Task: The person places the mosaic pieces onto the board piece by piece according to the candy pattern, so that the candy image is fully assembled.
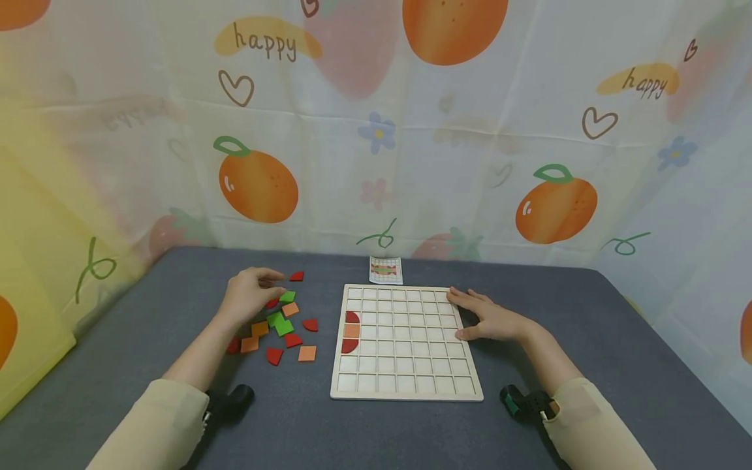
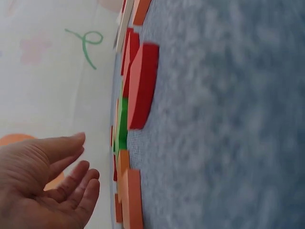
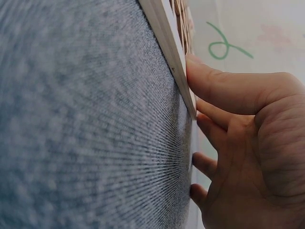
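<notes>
My left hand (image 1: 247, 294) hangs above the loose coloured pieces left of the board, fingers loosely bent. In the left wrist view nothing shows between its thumb and fingers. Near its fingertips lie a green square (image 1: 288, 297) and a red piece (image 1: 272, 303) partly hidden by the hand. My right hand (image 1: 493, 318) rests at the right edge of the wooden grid board (image 1: 407, 396), its thumb and fingers extended and touching the rim. In the board's left column sit two red quarter-round pieces (image 1: 350, 346) with an orange square (image 1: 351, 330) between them.
A small pattern card (image 1: 385, 270) lies behind the board. Several orange squares (image 1: 307, 354), green squares (image 1: 284, 327) and red curved pieces (image 1: 274, 356) are scattered on the dark grey table (image 1: 282, 424). A printed curtain (image 1: 376, 176) hangs behind the table.
</notes>
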Demonstrator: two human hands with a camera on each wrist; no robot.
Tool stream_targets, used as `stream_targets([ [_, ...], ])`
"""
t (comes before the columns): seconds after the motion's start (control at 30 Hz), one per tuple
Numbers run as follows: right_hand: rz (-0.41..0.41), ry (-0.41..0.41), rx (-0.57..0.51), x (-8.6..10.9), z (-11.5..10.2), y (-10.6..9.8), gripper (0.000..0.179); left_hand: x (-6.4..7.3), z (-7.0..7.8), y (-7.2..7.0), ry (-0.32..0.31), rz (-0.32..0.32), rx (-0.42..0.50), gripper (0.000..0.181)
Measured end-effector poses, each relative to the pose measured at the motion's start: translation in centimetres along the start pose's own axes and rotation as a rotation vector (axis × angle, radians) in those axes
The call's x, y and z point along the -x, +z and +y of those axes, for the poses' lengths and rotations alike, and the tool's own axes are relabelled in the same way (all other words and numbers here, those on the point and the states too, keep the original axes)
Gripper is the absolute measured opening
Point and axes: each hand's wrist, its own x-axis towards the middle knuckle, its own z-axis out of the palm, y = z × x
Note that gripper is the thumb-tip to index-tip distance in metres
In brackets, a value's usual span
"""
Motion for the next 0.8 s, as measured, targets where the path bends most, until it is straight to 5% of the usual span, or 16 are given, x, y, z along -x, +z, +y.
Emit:
stream_targets([
  [0.43,-0.005,0.005,-0.015,0.1,-0.3,-0.1,0.091,0.3,-1.6,-0.2,-0.036,-0.036,-0.092,0.035],
  [0.8,-0.002,0.001,-0.015,0.1,-0.2,0.0,0.091,0.5,-1.4,0.1,-0.017,-0.019,-0.098,0.025],
])
